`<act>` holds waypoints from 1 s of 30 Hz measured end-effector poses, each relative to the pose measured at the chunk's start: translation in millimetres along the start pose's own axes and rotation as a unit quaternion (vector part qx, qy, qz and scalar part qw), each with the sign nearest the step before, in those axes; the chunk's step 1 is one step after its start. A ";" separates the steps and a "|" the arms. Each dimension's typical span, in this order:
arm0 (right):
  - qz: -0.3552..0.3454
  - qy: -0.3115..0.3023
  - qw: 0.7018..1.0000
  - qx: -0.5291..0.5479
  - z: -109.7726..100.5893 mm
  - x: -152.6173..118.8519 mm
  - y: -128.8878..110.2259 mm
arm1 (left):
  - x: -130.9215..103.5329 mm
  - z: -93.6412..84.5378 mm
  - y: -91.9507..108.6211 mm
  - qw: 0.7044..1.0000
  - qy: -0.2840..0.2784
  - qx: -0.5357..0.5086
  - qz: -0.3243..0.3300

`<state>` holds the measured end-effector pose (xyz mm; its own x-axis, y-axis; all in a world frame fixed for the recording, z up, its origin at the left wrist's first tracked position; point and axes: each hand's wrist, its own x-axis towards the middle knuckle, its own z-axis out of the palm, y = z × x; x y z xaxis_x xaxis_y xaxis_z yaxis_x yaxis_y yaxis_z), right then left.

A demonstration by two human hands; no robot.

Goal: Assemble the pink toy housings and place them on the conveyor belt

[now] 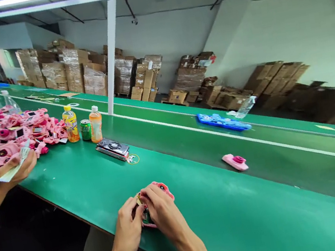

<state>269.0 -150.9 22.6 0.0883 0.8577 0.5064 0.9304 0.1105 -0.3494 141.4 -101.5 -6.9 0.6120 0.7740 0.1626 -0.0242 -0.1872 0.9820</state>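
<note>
Both of my hands meet over an opened pink device [149,225] near the front edge of the green table. A green circuit board shows inside it. My left hand [128,227] grips its left side with closed fingers. My right hand [162,208] reaches over the top, its fingertips pinched beside a small yellowish piece [139,199] and partly hiding the inside. Just behind my right fingers is a pink cover [164,188] with a round dark spot. Which hand holds the yellowish piece I cannot tell.
At left, a co-worker's hands [16,169] hold a pink case and paper beside a heap of pink cases [2,128]. Bottles [96,125], a can [85,130] and a silver-black camera-like item [113,148] stand behind. Pink cameras [235,162] and a blue tray [222,122] lie rightward.
</note>
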 end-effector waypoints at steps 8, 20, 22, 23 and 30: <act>0.012 -0.031 0.998 0.053 2.7 -11.1 5.9 | 3.1 0.1 -9.6 0.999 0.033 0.028 0.003; -0.092 -0.172 0.980 -0.047 -39.4 15.7 4.9 | 3.3 -5.9 -1.8 0.998 -0.060 0.028 0.017; -0.097 -0.192 0.974 -0.066 -38.5 15.7 6.1 | 3.9 -8.8 -1.2 0.996 -0.080 -0.027 -0.005; -0.098 -0.194 0.974 -0.066 -37.2 14.1 7.2 | 4.1 -10.7 -0.2 0.994 -0.086 -0.060 -0.023; -0.092 -0.119 0.984 0.091 -32.7 6.6 9.5 | 8.7 -20.3 6.6 0.965 -0.094 -0.218 -0.107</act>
<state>290.1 -160.6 48.5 -0.1820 0.9054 0.3835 0.8422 0.3448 -0.4145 130.5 -83.7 3.0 0.7717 0.6354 -0.0281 -0.1873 0.2693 0.9447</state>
